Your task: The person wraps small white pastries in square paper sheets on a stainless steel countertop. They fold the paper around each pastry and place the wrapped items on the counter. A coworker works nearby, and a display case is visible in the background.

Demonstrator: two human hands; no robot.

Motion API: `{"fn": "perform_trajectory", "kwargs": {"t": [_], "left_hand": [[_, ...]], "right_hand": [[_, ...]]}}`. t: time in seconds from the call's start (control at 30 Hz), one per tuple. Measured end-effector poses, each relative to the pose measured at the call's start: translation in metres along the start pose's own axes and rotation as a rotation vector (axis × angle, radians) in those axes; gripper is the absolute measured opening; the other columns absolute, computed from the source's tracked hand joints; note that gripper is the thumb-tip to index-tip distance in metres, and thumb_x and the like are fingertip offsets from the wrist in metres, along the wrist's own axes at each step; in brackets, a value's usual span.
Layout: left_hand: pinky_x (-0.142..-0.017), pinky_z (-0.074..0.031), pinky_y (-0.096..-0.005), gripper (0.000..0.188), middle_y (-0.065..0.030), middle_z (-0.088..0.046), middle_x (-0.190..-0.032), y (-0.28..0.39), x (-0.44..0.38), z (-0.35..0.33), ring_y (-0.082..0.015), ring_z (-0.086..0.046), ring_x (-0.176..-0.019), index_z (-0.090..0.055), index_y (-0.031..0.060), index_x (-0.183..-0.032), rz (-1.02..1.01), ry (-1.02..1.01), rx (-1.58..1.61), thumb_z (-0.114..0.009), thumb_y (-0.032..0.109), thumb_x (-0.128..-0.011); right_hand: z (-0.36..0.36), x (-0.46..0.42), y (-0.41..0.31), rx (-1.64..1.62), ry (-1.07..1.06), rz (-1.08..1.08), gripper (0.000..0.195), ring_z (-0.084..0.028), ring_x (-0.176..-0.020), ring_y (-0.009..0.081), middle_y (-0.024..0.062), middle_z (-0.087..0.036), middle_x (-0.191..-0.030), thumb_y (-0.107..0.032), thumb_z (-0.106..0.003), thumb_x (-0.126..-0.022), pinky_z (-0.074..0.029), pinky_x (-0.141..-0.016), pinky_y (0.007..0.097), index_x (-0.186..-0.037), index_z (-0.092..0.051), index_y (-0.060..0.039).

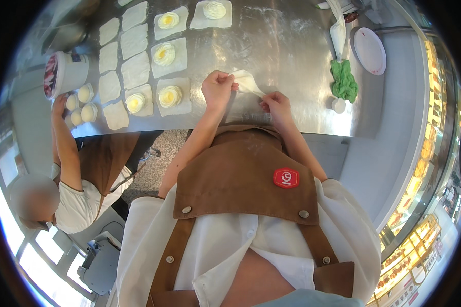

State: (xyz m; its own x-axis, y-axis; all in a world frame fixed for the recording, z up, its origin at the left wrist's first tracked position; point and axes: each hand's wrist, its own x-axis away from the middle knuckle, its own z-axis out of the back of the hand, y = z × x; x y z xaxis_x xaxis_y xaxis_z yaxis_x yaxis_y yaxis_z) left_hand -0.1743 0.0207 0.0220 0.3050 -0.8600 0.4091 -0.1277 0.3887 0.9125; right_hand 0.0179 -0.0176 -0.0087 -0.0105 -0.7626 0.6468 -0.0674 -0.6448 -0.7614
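A soft white dough piece (pixel 246 81) is stretched between my two hands, just above the near part of the steel worktop (pixel 269 42). My left hand (pixel 218 87) pinches its upper left end. My right hand (pixel 277 105) pinches the narrow lower right end between thumb and fingers. To the left lie rows of flat white dough squares (pixel 134 40). Several squares bear piped swirls of white cream (pixel 164 54) with yellow centres. The nearest of these to my left hand is a cream-topped square (pixel 170 96).
A co-worker (pixel 88 184) stands at the left, a hand beside several small round pale items (pixel 86 93) and a white tub (pixel 67 73). At the right lie a piping bag (pixel 338 34), a green cloth (pixel 344 81), a small white cup (pixel 338 105) and an oval white lid (pixel 370 51).
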Motion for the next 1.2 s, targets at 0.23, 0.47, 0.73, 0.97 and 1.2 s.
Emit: {"fn": "perform_trajectory", "kwargs": {"t": [0.23,0.47,0.73,0.97,1.2], "left_hand": [[-0.057,-0.053,-0.0308,0.006,-0.0131,-0.068,-0.073,0.006,0.019,-0.011,-0.0181,-0.068,-0.062,-0.063,-0.0015,-0.086,-0.185,-0.073,-0.324,-0.068,0.003,-0.087],[-0.062,-0.052,-0.0324,0.009,-0.0138,-0.067,-0.080,0.008,0.021,-0.005,-0.0226,-0.067,-0.069,-0.065,0.0002,-0.092,-0.464,-0.213,-0.537,-0.069,0.002,-0.083],[-0.063,-0.051,-0.0354,0.015,-0.0139,-0.065,-0.084,0.017,0.021,-0.004,-0.0251,-0.064,-0.068,-0.063,0.0011,-0.092,-0.487,-0.410,-0.678,-0.072,0.000,-0.079],[-0.063,-0.051,-0.0373,0.015,-0.0143,-0.064,-0.079,0.007,0.016,-0.004,-0.0291,-0.064,-0.069,-0.063,0.0008,-0.086,-0.552,-0.395,-0.697,-0.074,0.003,-0.077],[-0.064,-0.052,-0.0379,0.011,-0.0151,-0.066,-0.082,0.006,0.015,-0.006,-0.0311,-0.066,-0.071,-0.064,0.0011,-0.087,-0.587,-0.363,-0.680,-0.070,0.001,-0.078]], "right_hand": [[-0.037,0.016,-0.052,0.019,-0.147,0.079,0.010,-0.052,-0.061,0.0083,0.0042,-0.064,-0.073,-0.010,-0.065,-0.090,-0.040,-0.055,0.0230,-0.089,-0.065,0.0006],[-0.041,0.007,-0.058,0.034,-0.041,0.016,0.012,-0.044,-0.054,0.0059,0.0018,-0.060,-0.068,-0.009,-0.064,-0.089,-0.032,-0.048,0.0227,-0.082,-0.066,0.0006],[-0.031,0.000,-0.050,0.078,-0.131,0.019,0.011,-0.053,-0.058,0.0096,0.0031,-0.063,-0.065,-0.008,-0.064,-0.082,-0.040,-0.053,0.0274,-0.078,-0.071,0.0001],[-0.012,-0.003,-0.086,0.807,-0.073,0.310,0.013,-0.064,-0.064,0.0140,0.0048,-0.068,-0.068,-0.014,-0.064,-0.088,-0.050,-0.061,0.0300,-0.089,-0.071,-0.0029],[-0.014,-0.025,-0.078,0.627,-0.106,0.460,0.014,-0.066,-0.077,0.0163,0.0083,-0.069,-0.084,-0.004,-0.068,-0.083,-0.053,-0.072,0.0300,-0.097,-0.069,-0.0040]]}}
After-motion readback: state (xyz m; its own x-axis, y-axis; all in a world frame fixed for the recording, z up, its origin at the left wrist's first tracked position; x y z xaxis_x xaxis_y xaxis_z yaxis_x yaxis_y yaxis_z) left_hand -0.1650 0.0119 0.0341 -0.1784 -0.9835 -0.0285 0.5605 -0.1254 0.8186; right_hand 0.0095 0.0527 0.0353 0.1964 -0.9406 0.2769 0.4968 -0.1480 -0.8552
